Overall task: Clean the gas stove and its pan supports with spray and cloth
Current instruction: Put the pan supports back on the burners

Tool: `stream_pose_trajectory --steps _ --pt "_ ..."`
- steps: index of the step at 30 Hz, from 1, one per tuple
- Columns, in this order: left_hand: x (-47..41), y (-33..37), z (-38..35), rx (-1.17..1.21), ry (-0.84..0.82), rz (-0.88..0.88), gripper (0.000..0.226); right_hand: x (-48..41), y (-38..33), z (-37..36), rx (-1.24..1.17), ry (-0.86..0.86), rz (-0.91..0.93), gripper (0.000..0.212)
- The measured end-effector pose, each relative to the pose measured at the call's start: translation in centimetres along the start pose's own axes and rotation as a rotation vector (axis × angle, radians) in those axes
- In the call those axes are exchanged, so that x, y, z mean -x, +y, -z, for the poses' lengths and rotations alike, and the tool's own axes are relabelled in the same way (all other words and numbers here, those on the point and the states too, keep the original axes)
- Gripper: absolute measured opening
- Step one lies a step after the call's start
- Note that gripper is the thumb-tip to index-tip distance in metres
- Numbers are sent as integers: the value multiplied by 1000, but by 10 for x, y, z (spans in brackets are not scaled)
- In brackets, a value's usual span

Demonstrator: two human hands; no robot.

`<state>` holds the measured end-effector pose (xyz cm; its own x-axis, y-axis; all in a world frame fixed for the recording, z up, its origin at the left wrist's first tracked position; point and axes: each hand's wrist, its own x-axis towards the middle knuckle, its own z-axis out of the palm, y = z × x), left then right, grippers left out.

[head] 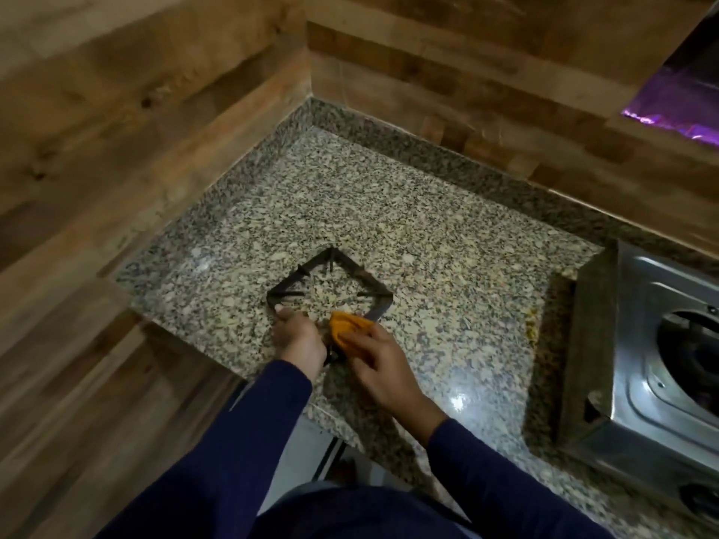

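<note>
A black square pan support (pixel 330 282) lies flat on the speckled granite counter (pixel 428 235), turned like a diamond. My left hand (pixel 299 336) grips its near-left corner. My right hand (pixel 383 367) presses an orange cloth (pixel 348 328) against the support's near corner and right-hand bar. The steel gas stove (pixel 638 352) stands at the right edge of the view, its burner opening bare with no support on it. No spray bottle is in view.
Wood-look tiled walls close the counter in at the back and left. A granite upstand (pixel 408 145) runs along the back wall. The counter's front edge drops off just below my hands. A shiny purple-lit surface (pixel 677 99) hangs at the top right.
</note>
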<state>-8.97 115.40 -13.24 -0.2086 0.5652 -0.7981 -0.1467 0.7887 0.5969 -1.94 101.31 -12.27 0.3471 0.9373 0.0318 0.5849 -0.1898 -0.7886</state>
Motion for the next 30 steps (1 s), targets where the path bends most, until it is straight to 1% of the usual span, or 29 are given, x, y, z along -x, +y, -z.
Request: stream_pose_trajectory --steps 1,3,5,6,7,9,10,11,13,14,15,16,18,19,20,22,24,28,30 --pt "5 0 -1 -17 42 -12 64 3 -1 10 -41 -7 -25 41" --pt "11 0 -3 -41 38 -17 64 11 0 31 -49 99 -22 36" --pt "16 0 -4 -23 -48 8 64 14 7 50 -25 241 -39 38" --pt "20 1 -3 -14 -105 35 65 13 10 58 3 268 -47 39" --pt "24 0 -5 -14 -165 54 65 12 12 67 42 248 -49 40" --pt "34 -4 -9 -31 -262 39 60 13 20 82 187 177 -16 38" --pt "38 -6 -10 -46 -279 10 54 13 21 89 246 216 -7 34" --pt "42 -6 -12 -71 -291 -20 49 16 21 97 263 323 -41 29" --pt "52 -6 -16 -131 -328 -74 46 24 14 114 159 626 -161 23" --pt "60 -9 -20 -146 -372 -90 44 30 9 127 109 742 -185 24" --pt "66 -8 -23 -145 -419 -99 44 32 5 136 98 771 -175 27" --pt "74 -8 -26 -149 -467 -113 44 33 1 145 103 715 -147 30" --pt "94 -10 -33 -181 -552 -161 46 36 0 162 151 528 -132 30" --pt "107 -11 -36 -202 -591 -199 47 40 2 172 177 525 -165 27" --pt "120 -14 -41 -221 -627 -249 47 46 2 184 172 583 -215 25" --pt "148 -19 -48 -255 -677 -357 45 59 -4 210 60 787 -308 28" --pt "181 -30 -57 -275 -726 -433 42 81 -13 240 0 1002 -281 29" --pt "237 -51 -72 -311 -806 -522 42 113 -28 277 68 1155 -101 28" --pt "265 -68 -79 -326 -862 -583 43 125 -25 296 45 1206 -109 29"
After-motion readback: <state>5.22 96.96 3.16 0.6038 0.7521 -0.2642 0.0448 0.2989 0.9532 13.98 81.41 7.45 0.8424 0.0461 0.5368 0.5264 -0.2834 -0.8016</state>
